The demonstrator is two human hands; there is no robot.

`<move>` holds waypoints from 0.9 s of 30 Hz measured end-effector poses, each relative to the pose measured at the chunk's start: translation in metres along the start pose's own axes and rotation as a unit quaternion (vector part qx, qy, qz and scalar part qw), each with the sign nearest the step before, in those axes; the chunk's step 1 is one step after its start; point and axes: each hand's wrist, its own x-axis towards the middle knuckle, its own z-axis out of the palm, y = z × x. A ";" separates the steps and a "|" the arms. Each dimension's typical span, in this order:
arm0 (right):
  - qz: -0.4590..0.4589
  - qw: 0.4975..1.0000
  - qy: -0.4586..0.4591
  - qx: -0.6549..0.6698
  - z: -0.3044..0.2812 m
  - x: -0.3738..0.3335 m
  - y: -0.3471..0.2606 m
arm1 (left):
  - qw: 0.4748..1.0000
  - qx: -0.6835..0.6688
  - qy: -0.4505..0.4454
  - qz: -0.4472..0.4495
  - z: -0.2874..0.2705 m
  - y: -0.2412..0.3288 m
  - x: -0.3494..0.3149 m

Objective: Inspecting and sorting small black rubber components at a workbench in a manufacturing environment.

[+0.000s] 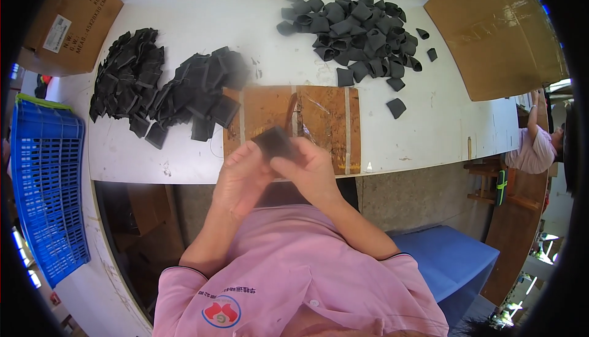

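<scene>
Both my hands hold one small black fabric piece (274,142) over the near edge of a worn brown board. My left hand (242,168) grips its left side, and my right hand (308,168) pinches its right side with the thumb on top. Two heaps of flat black fabric pieces lie to the left, a far-left heap (130,76) and a nearer heap (196,88). Beyond the board to the right is a loose pile of dark grey tube-like fabric pieces (362,27), several with open ends showing. The brown board (328,116) has pale strips across it.
Cardboard boxes stand at the far left (73,18) and far right (500,33) of the white table (405,141). A blue plastic basket (49,183) is beside the left edge. Below right sits a blue box-shaped object (445,257). Another person (534,144) is off to the right.
</scene>
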 end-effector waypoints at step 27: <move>-0.204 0.948 0.030 -0.243 -0.024 -0.020 -0.021 | 0.787 0.551 -0.022 0.277 0.017 -0.019 -0.009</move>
